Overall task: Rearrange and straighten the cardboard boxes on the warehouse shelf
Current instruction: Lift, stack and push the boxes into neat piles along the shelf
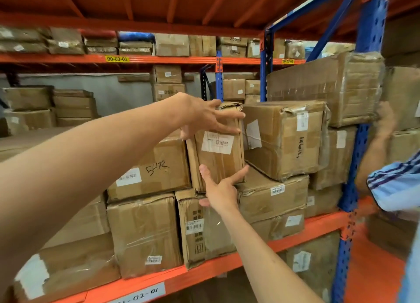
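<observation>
my left hand reaches across to the top of a narrow upright cardboard box, fingers spread and straight, the fingertips lying over its crumpled top edge and upper front face; the thumb hangs down by the box's left edge. my right hand comes up from below, fingers straight and splayed, pressing against the lower front and bottom corner of the same box. neither hand curls round it; both lie flat against it.

the narrow box stands on end in the second tier of the stack, wedged between the box marked 5472 on its left and a taped box with handwriting on its side on its right. it leans slightly, its top tipped toward the right. a white barcode label sits on its front face.

beneath it stands a plastic-wrapped box with printed symbols, which rests on the orange shelf beam. the taped box on the right sits skewed on a flatter box. above and to the right, a large box lies tilted on the stack, against the blue upright.

at the far right, another person in a blue striped sleeve has a blurred hand raised beside the upright.
</observation>
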The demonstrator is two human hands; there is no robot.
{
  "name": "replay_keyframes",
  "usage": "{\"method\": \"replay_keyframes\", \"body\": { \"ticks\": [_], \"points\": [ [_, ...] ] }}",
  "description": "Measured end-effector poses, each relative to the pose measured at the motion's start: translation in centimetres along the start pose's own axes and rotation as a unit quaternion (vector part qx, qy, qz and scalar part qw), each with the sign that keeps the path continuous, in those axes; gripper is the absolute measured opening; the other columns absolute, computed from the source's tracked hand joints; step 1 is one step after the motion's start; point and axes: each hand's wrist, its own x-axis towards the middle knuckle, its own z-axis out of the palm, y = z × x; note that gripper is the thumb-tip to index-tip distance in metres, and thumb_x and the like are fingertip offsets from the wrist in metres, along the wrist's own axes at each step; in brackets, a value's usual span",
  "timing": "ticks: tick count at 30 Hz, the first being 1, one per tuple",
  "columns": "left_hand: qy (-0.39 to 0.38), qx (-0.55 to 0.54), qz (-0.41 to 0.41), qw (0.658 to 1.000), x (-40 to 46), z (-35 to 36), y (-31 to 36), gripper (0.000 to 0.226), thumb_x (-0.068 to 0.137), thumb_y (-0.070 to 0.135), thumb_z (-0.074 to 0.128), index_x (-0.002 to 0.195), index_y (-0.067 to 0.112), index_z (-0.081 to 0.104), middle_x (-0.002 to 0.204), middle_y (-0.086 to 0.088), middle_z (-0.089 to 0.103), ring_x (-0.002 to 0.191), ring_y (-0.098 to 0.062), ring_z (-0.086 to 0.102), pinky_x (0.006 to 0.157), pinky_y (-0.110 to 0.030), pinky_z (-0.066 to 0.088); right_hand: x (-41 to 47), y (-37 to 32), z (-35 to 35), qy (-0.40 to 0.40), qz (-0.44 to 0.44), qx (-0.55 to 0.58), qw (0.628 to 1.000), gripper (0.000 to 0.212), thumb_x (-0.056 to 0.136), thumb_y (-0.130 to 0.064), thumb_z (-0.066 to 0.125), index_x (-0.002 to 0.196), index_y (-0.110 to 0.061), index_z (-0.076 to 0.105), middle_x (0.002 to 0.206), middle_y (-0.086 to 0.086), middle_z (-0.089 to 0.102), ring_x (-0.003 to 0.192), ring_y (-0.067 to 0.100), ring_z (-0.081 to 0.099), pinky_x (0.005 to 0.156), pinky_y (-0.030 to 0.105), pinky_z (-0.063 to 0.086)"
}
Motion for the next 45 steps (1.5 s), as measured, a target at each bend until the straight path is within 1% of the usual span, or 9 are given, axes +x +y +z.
{"method": "replay_keyframes", "body": {
  "ticks": [7,12,24,27,29,31,34,40,45],
  "points": [
    [0.029,-0.054,-0.018,0.998,-0.3,1.2,0.0,0.15,0.068,0.014,0.09,0.142,0.057,-0.034,0.145,0.017,-0.054,0.152,-0.032,-0.017,0.116,-0.059,0.031,-0.6,0.6,-1.8,-0.006,-0.024,-0.081,0.996,0.123,0.091,-0.075,0.057,0.15,-0.037,-0.044,0.123,0.014,0.07,0.059,0.015,0.075,0.063,0.032,0.065],
    [0.051,-0.079,-0.035,0.995,-1.3,1.9,0.1,0.145,0.072,0.017,0.088,0.146,0.049,-0.033,0.153,0.011,-0.047,0.153,-0.03,-0.015,0.12,-0.054,0.025,-0.9,0.7,-3.6,-0.004,-0.024,-0.081,0.996,0.113,0.097,-0.059,0.063,0.16,-0.035,-0.028,0.141,0.017,0.057,0.064,0.021,0.077,0.067,0.038,0.066],
    [0.091,-0.124,-0.077,0.985,-4.0,3.9,1.0,0.135,0.078,0.022,0.081,0.149,0.042,-0.032,0.162,-0.001,-0.034,0.153,-0.033,-0.012,0.119,-0.053,0.021,-2.8,-1.1,-5.5,0.046,0.003,-0.113,0.992,0.103,0.097,-0.056,0.065,0.164,-0.033,-0.009,0.12,0.006,0.06,0.064,0.022,0.077,0.061,0.035,0.065],
    [0.089,-0.129,-0.081,0.984,-4.6,3.9,1.2,0.131,0.081,0.024,0.079,0.151,0.04,-0.031,0.163,-0.004,-0.03,0.154,-0.034,-0.005,0.119,-0.051,0.025,-3.4,-1.5,-6.1,0.037,-0.009,-0.119,0.992,0.094,0.097,-0.055,0.065,0.164,-0.038,0.0,0.132,0.007,0.06,0.069,0.022,0.078,0.056,0.031,0.063],
    [0.084,-0.149,-0.08,0.982,-4.8,3.6,1.3,0.126,0.083,0.029,0.078,0.154,0.037,-0.026,0.166,-0.004,-0.025,0.148,-0.032,0.029,0.1,-0.035,0.048,-3.6,-1.8,-6.5,0.024,-0.031,-0.144,0.989,0.087,0.097,-0.058,0.063,0.163,-0.041,0.01,0.142,0.004,0.056,0.101,0.027,0.076,0.076,0.04,0.064],
    [0.076,-0.168,-0.076,0.98,-4.9,3.2,1.6,0.122,0.083,0.033,0.076,0.157,0.032,-0.021,0.167,-0.005,-0.018,0.119,-0.025,0.057,0.075,-0.024,0.054,-3.6,-2.3,-7.1,0.011,-0.035,-0.191,0.981,0.083,0.095,-0.063,0.062,0.163,-0.043,0.019,0.161,0.008,0.038,0.144,0.034,0.045,0.112,0.053,0.045],
    [0.101,-0.182,-0.087,0.974,-4.9,2.6,1.9,0.114,0.084,0.035,0.07,0.16,0.025,-0.014,0.165,-0.009,0.007,0.11,-0.023,0.058,0.079,-0.029,0.057,-3.6,-3.0,-7.8,-0.026,-0.025,-0.238,0.971,0.076,0.092,-0.066,0.064,0.157,-0.048,0.03,0.159,0.01,0.015,0.148,0.037,0.032,0.121,0.052,0.032],
    [0.187,-0.278,-0.145,0.931,-5.0,3.0,1.5,0.107,0.088,0.042,0.068,0.161,0.015,-0.004,0.15,-0.007,0.038,0.129,-0.029,0.042,0.105,-0.043,0.045,-2.8,-3.7,-7.8,0.007,-0.044,-0.187,0.981,0.098,0.086,-0.061,0.076,0.155,-0.033,0.011,0.158,0.013,0.016,0.14,0.034,0.038,0.116,0.051,0.035],
    [0.23,-0.319,-0.22,0.893,-4.2,5.1,2.7,0.1,0.085,0.056,0.069,0.162,0.025,0.014,0.144,-0.008,0.031,0.13,-0.031,0.029,0.11,-0.05,0.036,-0.7,-3.3,-9.4,-0.046,-0.146,-0.194,0.969,0.12,0.079,-0.062,0.083,0.148,-0.071,-0.015,0.169,0.009,-0.004,0.156,0.038,0.014,0.119,0.063,0.023]
  ]
}}
